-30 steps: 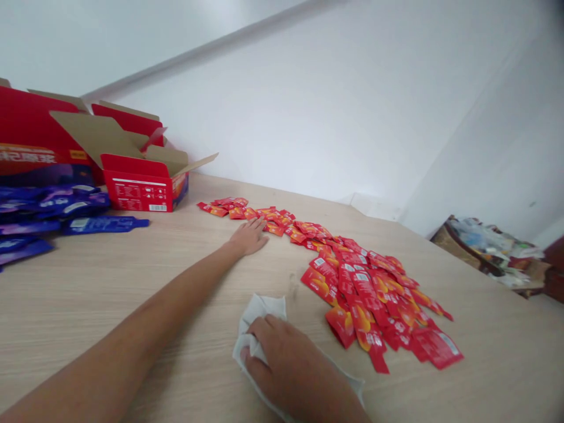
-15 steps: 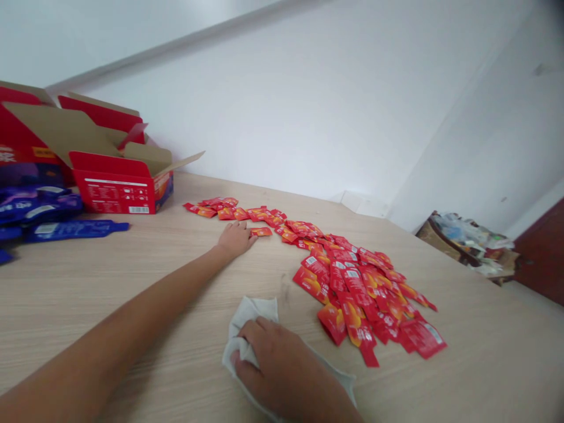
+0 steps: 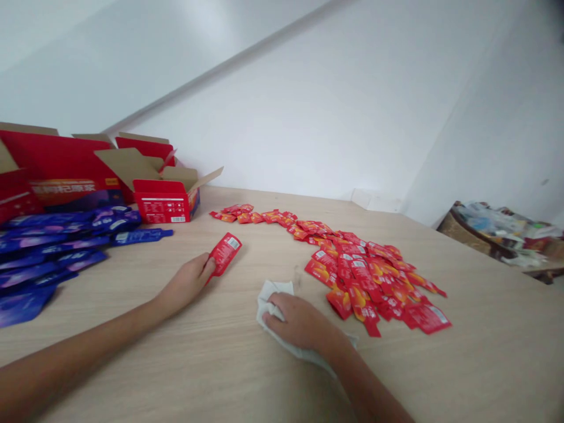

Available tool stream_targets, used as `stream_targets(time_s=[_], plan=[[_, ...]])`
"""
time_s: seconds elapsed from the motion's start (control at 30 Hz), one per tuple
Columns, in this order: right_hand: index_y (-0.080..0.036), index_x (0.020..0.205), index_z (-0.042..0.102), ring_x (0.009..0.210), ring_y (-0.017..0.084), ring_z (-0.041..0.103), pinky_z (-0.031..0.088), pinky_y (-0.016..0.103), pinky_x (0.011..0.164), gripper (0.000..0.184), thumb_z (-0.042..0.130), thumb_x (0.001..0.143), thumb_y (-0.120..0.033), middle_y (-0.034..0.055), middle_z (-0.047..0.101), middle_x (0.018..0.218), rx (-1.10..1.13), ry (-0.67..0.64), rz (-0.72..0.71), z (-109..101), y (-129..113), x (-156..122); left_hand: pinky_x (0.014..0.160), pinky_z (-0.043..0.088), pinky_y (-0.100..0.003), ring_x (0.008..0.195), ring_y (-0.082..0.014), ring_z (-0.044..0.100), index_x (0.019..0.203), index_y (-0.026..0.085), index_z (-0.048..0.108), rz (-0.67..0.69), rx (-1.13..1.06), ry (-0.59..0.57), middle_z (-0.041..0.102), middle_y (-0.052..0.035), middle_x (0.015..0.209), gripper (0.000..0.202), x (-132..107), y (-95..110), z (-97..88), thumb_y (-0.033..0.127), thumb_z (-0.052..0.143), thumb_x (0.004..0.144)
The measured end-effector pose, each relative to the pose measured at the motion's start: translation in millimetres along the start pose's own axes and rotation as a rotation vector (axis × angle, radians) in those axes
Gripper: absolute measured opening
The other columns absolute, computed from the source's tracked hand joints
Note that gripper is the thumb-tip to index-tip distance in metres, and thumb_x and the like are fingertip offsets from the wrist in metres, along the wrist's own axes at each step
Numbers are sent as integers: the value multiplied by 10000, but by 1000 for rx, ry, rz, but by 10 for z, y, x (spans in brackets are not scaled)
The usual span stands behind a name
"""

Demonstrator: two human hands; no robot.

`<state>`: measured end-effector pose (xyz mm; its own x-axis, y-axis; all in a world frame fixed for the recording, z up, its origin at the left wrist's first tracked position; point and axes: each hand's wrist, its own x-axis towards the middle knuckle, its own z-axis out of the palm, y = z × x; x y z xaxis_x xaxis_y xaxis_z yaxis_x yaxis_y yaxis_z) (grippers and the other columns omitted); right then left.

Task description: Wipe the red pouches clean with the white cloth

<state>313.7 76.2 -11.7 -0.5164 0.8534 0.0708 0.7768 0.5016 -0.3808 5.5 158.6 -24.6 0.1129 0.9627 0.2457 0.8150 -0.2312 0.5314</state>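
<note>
Head view: red packet (image 3: 226, 252) in left hand (image 3: 188, 281), pale cloth (image 3: 277, 288) in right hand (image 3: 300, 322).

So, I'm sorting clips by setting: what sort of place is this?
Probably an indoor packing or sorting workspace, though I can't be certain: a broad wood-grain table bears many red pouches, a pile of blue pouches and open red boxes.
</note>
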Motion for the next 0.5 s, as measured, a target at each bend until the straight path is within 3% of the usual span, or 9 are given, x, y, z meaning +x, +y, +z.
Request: stream_targets(time_s=[0.07,0.17,0.23,0.3,0.4,0.5], plan=[[-171,1132,670,977,243,694,441,308,783,324,495,1036,-427,122,749,1131,16,-16,18,-21,20,-5,709,539,-336,765,-186,641,1051,164,650,-80,-141,-92,650,-26,876,512,-428,-12,-156,605,392,1084],[-162,1171,671,1002,247,696,454,314,816,339,491,1042,-419,136,745,1159,51,-21,38,-43,36,-19,484,384,-245,529,-136,486,991,166,671,-183,-332,-298,556,21,660,657,-1028,71,-273,723,325,1036],[-159,1180,674,1006,251,698,462,320,827,345,489,1047,-419,142,745,1161,61,-13,39,-52,37,-30,432,304,-223,468,-112,399,1098,165,675,-220,-430,-408,548,34,627,663,-1354,141,-291,751,379,1004],[-156,1185,676,998,256,701,468,326,829,354,490,1050,-426,146,746,1157,62,-14,37,-57,35,-38,414,301,-212,454,-109,399,1356,188,574,-230,-510,-479,616,23,684,677,-1594,194,-299,740,428,993],[-158,1173,682,989,255,700,470,324,827,346,501,1047,-424,142,748,1155,61,-27,43,-64,32,-38,489,476,-227,599,-160,604,1598,270,305,-78,-502,-451,732,-31,926,681,-1810,249,-354,632,439,1038],[-162,1161,687,979,252,698,466,319,819,339,505,1046,-424,136,752,1139,57,-40,57,-81,28,-34,842,617,-303,1039,-224,715,1610,309,331,223,-204,-308,701,-76,1268,558,-1957,271,-454,457,444,1084]])
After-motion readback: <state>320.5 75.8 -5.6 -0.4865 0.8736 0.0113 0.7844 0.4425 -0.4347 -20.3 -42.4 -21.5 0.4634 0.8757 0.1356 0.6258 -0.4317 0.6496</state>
